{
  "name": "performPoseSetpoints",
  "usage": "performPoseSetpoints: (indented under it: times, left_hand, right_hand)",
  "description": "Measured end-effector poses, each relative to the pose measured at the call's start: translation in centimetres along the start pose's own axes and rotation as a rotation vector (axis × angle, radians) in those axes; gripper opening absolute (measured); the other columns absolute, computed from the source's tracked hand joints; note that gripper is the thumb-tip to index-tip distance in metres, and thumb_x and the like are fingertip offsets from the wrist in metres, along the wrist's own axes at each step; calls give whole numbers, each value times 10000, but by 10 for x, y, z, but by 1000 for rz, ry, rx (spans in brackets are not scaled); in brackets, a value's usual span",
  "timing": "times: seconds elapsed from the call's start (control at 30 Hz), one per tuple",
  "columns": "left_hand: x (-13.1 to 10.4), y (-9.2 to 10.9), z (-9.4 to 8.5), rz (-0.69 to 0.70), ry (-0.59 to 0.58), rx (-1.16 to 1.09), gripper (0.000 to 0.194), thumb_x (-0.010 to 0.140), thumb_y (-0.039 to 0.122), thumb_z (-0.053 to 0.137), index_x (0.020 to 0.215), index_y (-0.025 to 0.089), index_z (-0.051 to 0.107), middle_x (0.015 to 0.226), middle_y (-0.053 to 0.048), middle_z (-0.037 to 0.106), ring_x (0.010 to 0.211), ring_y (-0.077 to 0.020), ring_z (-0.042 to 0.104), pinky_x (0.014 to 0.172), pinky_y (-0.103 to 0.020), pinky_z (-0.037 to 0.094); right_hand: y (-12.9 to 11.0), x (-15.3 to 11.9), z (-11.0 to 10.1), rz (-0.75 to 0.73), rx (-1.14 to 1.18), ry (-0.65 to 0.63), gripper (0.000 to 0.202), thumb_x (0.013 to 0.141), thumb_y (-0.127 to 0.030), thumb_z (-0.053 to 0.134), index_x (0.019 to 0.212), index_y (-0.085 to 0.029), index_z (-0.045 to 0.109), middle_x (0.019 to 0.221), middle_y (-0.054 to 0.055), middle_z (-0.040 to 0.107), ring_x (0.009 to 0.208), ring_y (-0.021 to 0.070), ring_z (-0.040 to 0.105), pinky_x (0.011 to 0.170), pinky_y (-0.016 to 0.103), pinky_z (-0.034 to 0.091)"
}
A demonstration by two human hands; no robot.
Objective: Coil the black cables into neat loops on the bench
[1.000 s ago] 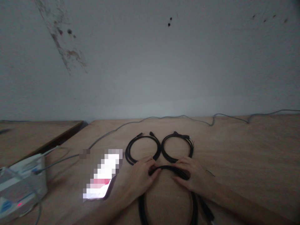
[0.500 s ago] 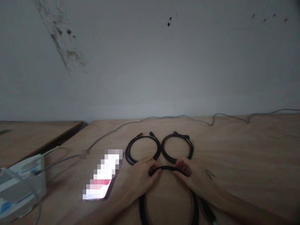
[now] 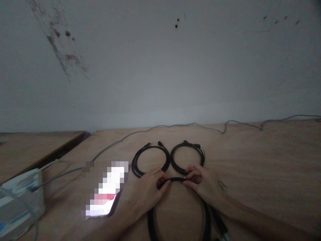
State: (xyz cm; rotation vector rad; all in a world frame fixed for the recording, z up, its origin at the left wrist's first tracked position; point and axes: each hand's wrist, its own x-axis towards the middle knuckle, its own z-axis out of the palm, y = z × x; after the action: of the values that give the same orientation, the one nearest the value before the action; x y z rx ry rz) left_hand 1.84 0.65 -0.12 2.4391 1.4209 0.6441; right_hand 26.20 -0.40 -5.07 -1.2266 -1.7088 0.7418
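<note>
A black coiled cable (image 3: 151, 222) lies at the bottom centre, its near part cut off by the frame edge. My left hand (image 3: 151, 189) grips the top of this coil from the left, thumb and fingers closed on it. On the right side of the same arc, my right hand (image 3: 200, 184) pinches the cable between thumb and fingers. A short stretch of cable shows between the hands. Just beyond them lie two more black coils, one at left (image 3: 134, 164) and one at right (image 3: 173, 160), with their plugs at the far side.
A lit phone (image 3: 111, 187), partly pixelated, lies left of my left arm. A white box-like object (image 3: 22, 201) stands at the far left. A grey cord (image 3: 107, 147) runs along the wall. A thin black tie (image 3: 222, 185) lies right of my right hand.
My right hand has shifted slightly left along the cable and its fingers have changed position. My left hand keeps its grip. The whole view has moved a little.
</note>
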Motion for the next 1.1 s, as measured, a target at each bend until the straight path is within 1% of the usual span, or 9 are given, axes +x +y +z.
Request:
performPoseSetpoints:
  times: [0.17, 0.27, 0.37, 0.47, 0.63, 0.8, 0.93, 1.1]
  left_hand:
    - [0, -2, 2, 8, 13, -4, 122, 897, 275, 626, 799, 205, 650, 831, -14, 639, 767, -186, 601, 670, -278, 422]
    - [0, -3, 2, 8, 13, -9, 135, 902, 285, 624, 795, 204, 639, 835, -12, 637, 767, -186, 602, 656, -274, 416]
    - [0, -2, 2, 4, 11, -8, 135, 903, 290, 624, 800, 205, 645, 839, -13, 638, 770, -186, 602, 655, -272, 413]
    - [-1, 0, 0, -5, -2, -12, 146, 907, 291, 621, 797, 201, 656, 825, -12, 637, 756, -183, 598, 656, -276, 410]
    - [-1, 0, 0, -9, -19, -18, 150, 917, 303, 617, 818, 201, 668, 836, -12, 649, 764, -184, 601, 651, -276, 406]
    - [0, 0, 1, -16, -24, -16, 136, 916, 285, 619, 822, 198, 665, 866, -20, 658, 802, -193, 610, 683, -279, 419]
    - [0, 0, 1, -20, -25, -12, 142, 921, 301, 619, 824, 204, 654, 853, -11, 651, 787, -189, 604, 678, -277, 407]
    - [-1, -1, 3, -36, -21, -19, 165, 926, 301, 610, 797, 200, 623, 847, -11, 645, 780, -188, 595, 667, -276, 393]
  right_hand:
    - [6, 6, 2, 22, 57, 6, 283, 793, -189, 767, 1047, -237, 652, 826, 6, 754, 800, 218, 745, 743, 344, 604]
    - [9, 10, 3, 33, 99, 4, 235, 775, -206, 787, 965, -232, 652, 791, -4, 745, 767, 213, 741, 703, 330, 595]
    - [10, 13, 3, 10, 110, 3, 171, 766, -199, 784, 880, -233, 661, 792, -4, 740, 752, 204, 727, 687, 319, 578]
    - [8, 14, 2, -22, 73, 7, 118, 771, -189, 761, 826, -235, 666, 777, 2, 732, 751, 207, 712, 678, 320, 562]
    - [1, 10, 1, -60, -38, 10, 135, 777, -119, 692, 808, -234, 627, 751, -11, 685, 704, 184, 659, 654, 297, 520]
    - [-4, 6, 0, -162, -129, -5, 176, 783, -66, 606, 823, -238, 600, 775, -18, 647, 716, 171, 614, 666, 284, 478]
    - [-5, 4, -2, -182, -167, -17, 213, 781, -41, 582, 849, -240, 616, 800, -16, 650, 748, 173, 615, 706, 294, 472]
    - [-2, 3, -1, -193, -164, -21, 204, 817, -59, 581, 887, -245, 623, 852, -4, 669, 806, 184, 643, 762, 315, 484]
